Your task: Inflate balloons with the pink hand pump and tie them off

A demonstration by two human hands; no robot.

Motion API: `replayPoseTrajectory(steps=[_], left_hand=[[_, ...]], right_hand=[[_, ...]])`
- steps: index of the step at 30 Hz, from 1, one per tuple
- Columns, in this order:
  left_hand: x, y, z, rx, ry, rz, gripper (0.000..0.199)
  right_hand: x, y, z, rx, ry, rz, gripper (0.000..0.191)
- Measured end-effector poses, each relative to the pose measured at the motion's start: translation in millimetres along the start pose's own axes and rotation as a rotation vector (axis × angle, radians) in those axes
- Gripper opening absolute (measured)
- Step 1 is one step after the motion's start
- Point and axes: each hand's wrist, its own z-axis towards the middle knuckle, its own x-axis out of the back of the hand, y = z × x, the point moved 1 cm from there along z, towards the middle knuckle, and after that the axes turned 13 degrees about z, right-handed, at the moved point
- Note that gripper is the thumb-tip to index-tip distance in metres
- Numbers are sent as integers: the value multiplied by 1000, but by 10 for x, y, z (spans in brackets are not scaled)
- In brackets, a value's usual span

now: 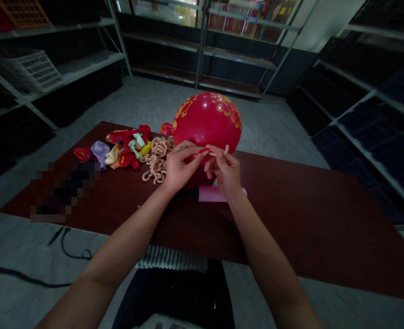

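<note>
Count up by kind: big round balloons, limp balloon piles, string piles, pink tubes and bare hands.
Big round balloon: 1
Pile of limp balloons: 1
Pile of string: 1
Pink tube: 1
Left hand and right hand: 2
Total: 6

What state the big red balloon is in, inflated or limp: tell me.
Inflated: the big red balloon is round and taut, unlike the limp balloons.

There's room to pass over the bench [308, 205] on the right; the big red balloon [205, 121] blocks straight ahead.
</note>
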Motion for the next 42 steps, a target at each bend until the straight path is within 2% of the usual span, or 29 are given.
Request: replayPoseTrajectory(steps=[7,10,15,21,24,28,30,33,36,38,42], left_hand=[[-82,-8,-19,584,-75,-428,15],[-84,25,-15,717,-138,-594,17],[-59,58,4,752,-208,-633,18],[-70,75,-21,725,-190,-621,15],[-74,61,-22,811,-132,-648,15],[-80,7,-7,969,-66,-789,13],[-95,-28,-9,989,-58,-832,13],[-142,-64,-48,980,-53,-837,14],[-205,-50,-113,938,-33,-773,17],[-244,-21,-151,900,-32,-708,20],[-261,-12,-163,793,-44,-601,23]], right_hand=[[3,-37,34,-9,27,54,38],[11,-71,39,-9,48,63,41],[20,-95,47,-1,70,84,42],[33,-72,59,58,27,66,36],[31,-80,39,108,-13,-157,39],[6,-68,-6,251,-160,-657,32],[6,-24,-21,334,-191,-849,22],[28,68,-33,380,-168,-999,17],[61,139,-41,348,-98,-1044,20],[76,151,-44,323,-37,-1018,15],[69,74,-27,260,0,-781,14]])
